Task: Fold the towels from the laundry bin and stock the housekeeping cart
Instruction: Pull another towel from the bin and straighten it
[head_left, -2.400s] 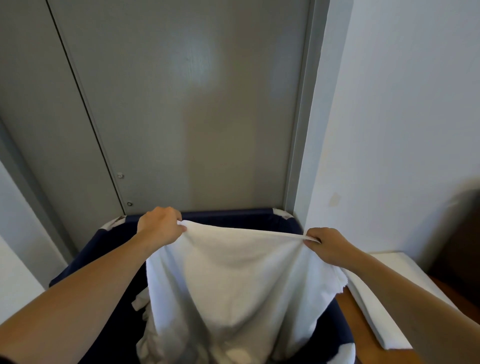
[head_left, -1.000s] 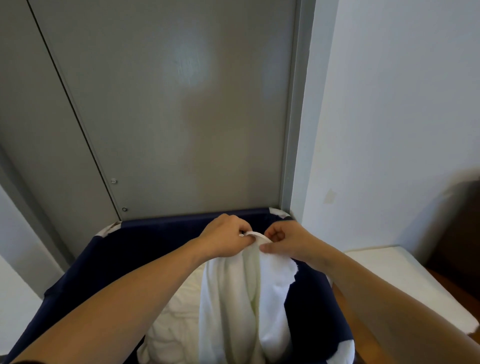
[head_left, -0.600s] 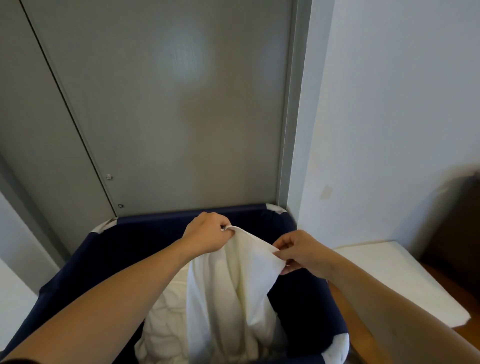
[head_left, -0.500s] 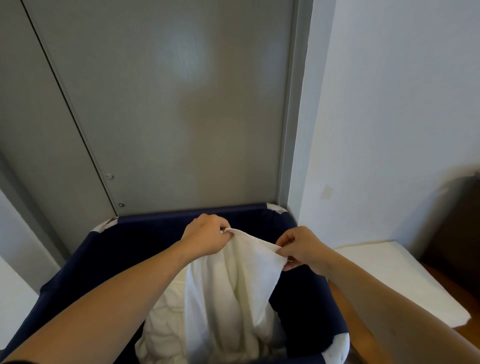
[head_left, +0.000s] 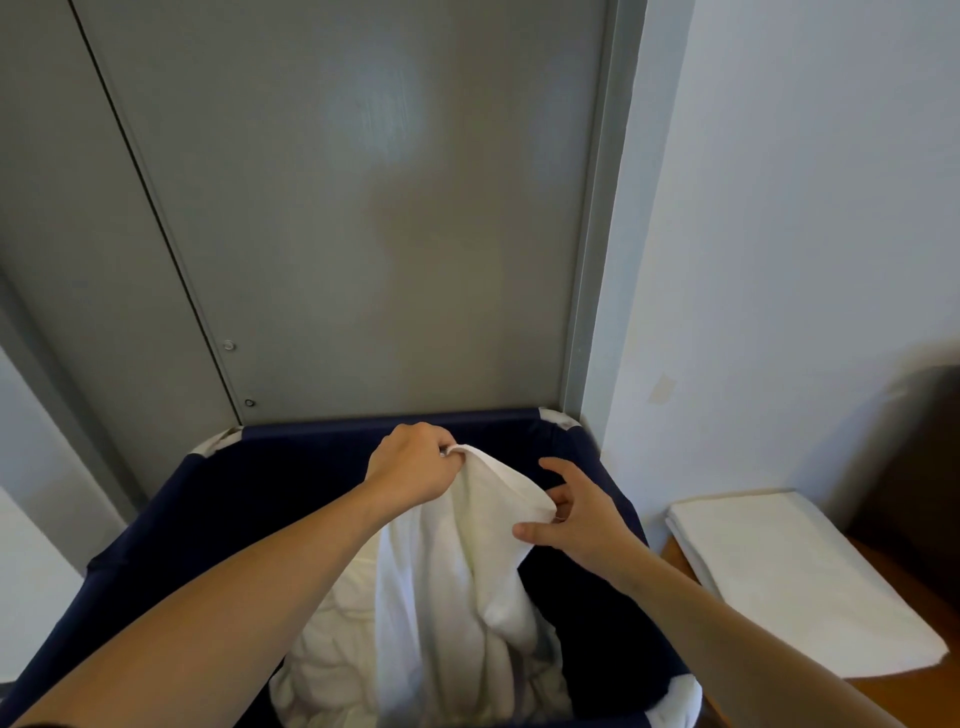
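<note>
A white towel (head_left: 483, 561) hangs folded lengthwise over the navy laundry bin (head_left: 218, 499), its lower end resting on more white laundry (head_left: 332, 654) inside the bin. My left hand (head_left: 413, 467) grips the towel's top corner in a fist above the bin's far side. To the right and slightly lower, my right hand (head_left: 574, 512) has its fingers and thumb spread, touching the towel's hanging edge without a firm pinch.
A grey metal door (head_left: 337, 218) stands right behind the bin, with a white wall (head_left: 779, 234) on the right. A folded white cloth (head_left: 779, 577) lies on a wooden surface (head_left: 914, 696) to the right of the bin.
The spread towel was brought together into a lengthwise fold. My right hand then moved down the edge and has now loosened its pinch, fingers spreading. My left hand keeps its grip.
</note>
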